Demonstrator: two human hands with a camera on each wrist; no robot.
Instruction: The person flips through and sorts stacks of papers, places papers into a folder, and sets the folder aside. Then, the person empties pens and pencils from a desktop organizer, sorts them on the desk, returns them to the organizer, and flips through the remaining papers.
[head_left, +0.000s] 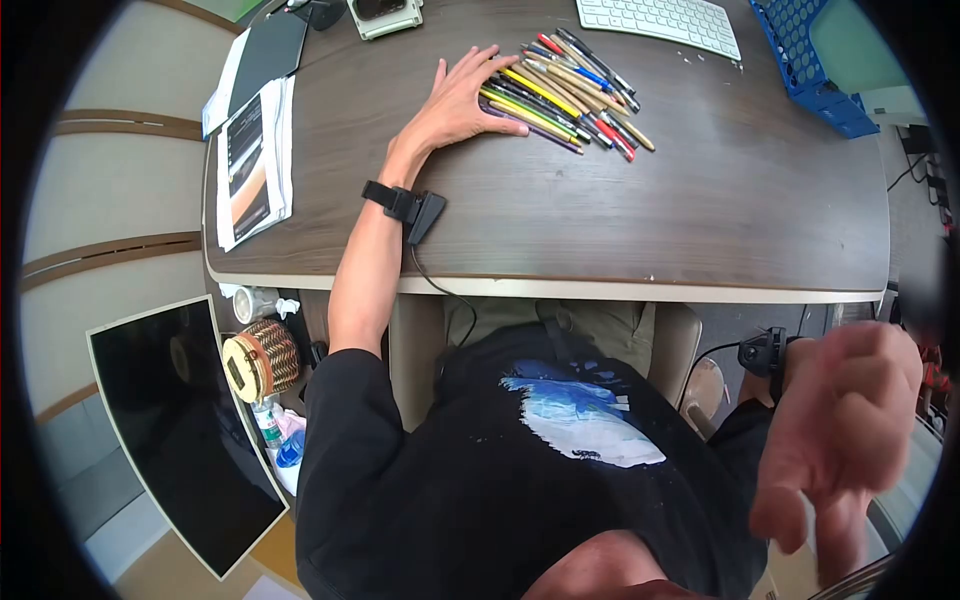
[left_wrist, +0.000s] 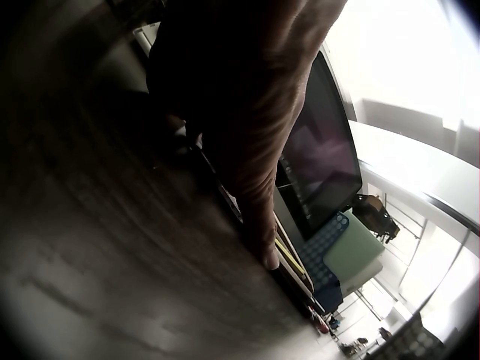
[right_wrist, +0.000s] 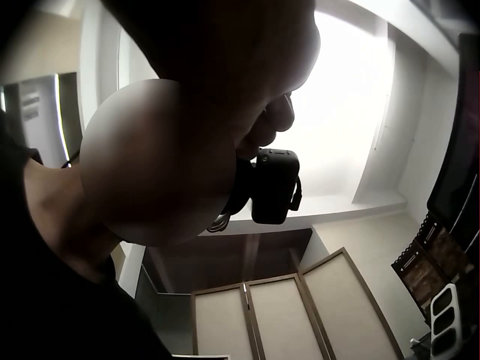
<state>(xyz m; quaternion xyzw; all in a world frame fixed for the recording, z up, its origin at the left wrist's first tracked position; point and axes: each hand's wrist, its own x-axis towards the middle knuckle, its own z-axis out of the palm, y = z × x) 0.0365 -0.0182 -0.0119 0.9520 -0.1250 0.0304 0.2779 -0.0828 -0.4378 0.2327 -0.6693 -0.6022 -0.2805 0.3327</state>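
On the desk lies a bundle of pens and pencils [head_left: 560, 90], side by side and slanting. My left hand [head_left: 455, 108], fingers spread, rests along the bundle's left side, with the thumb at its near end. The left wrist view has that hand [left_wrist: 262, 150] dark from above, thumb pointing down beside a yellow pencil [left_wrist: 289, 255]. Raised off the desk at the lower right is my right hand [head_left: 845, 420], blurred and close to the camera, its fingers curled and nothing visible in them. In the right wrist view this hand [right_wrist: 247, 67] is a dark shape beside the head.
A white keyboard [head_left: 660, 22] lies at the back, with a blue basket [head_left: 815, 75] at the back right. Papers [head_left: 255, 165] and a dark folder [head_left: 268, 62] are on the left. Beside the desk stand a monitor [head_left: 185, 430] and a woven container [head_left: 265, 360].
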